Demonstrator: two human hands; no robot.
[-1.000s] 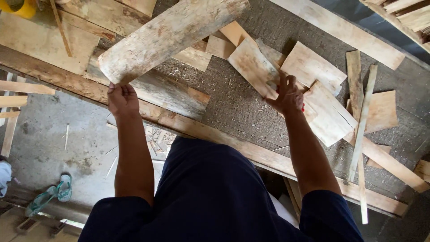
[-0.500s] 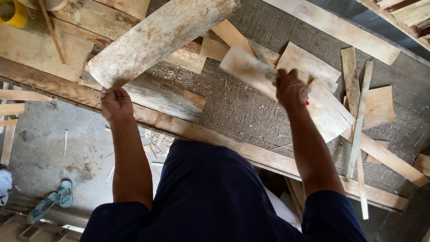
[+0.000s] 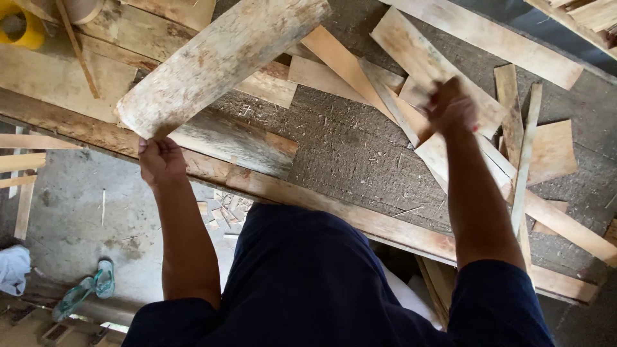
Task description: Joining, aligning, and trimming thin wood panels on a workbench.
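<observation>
Since the earlier frame, the right hand (image 3: 453,109) has been carried further out over the scrap pile and a little to the right, and the pale offcut (image 3: 421,61) under it has been shifted with it; the weathered plank (image 3: 218,61) has been swung only slightly. That plank is being held at its near end by the left hand (image 3: 160,160), fingers closed in a pinch around the rounded corner, so that the long board is being kept raised and slanted above the near-left part of the work surface (image 3: 347,148), apparently to keep it clear of the clutter below. The right hand is blurred; it is being pressed on or curled over the offcut toward the far right of the surface, and how far it is open cannot be told. Around it, thin strips (image 3: 524,160) and flat scraps (image 3: 553,151) are lying criss-crossed. Along the near edge a long batten (image 3: 308,196) is running. Beyond that edge, on the concrete floor (image 3: 71,212), a green sandal (image 3: 96,286) is lying, and at the far left corner a yellow container (image 3: 22,26) is standing.
</observation>
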